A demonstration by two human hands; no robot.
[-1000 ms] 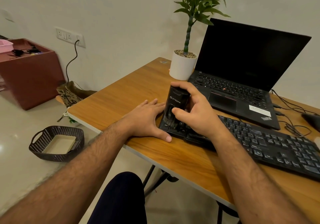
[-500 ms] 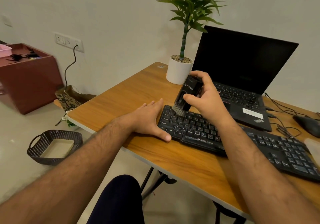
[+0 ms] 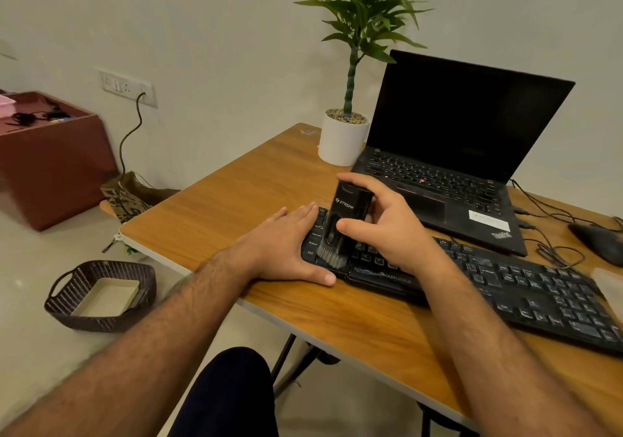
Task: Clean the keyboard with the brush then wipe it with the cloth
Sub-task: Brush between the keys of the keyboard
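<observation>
A black keyboard [image 3: 505,288] lies across the wooden table [image 3: 219,220], running from the middle to the right edge of view. My right hand [image 3: 387,231] grips a black brush [image 3: 344,214] upright, its grey bristles down on the keys at the keyboard's near left corner. My left hand [image 3: 286,244] lies flat on the table with straight fingers against the keyboard's left end, thumb along its front edge. A pale blurred thing, perhaps the cloth [image 3: 610,288], shows at the far right edge.
An open black laptop [image 3: 455,153] stands behind the keyboard, with a white potted plant [image 3: 342,139] to its left. A mouse [image 3: 600,241] and cables lie at the right. On the floor to the left are a woven basket [image 3: 101,295] and a brown cabinet [image 3: 50,160].
My right hand has drawn the brush from the keyboard's far rows down toward its near left corner. The left hand has stayed at the keyboard's left end.
</observation>
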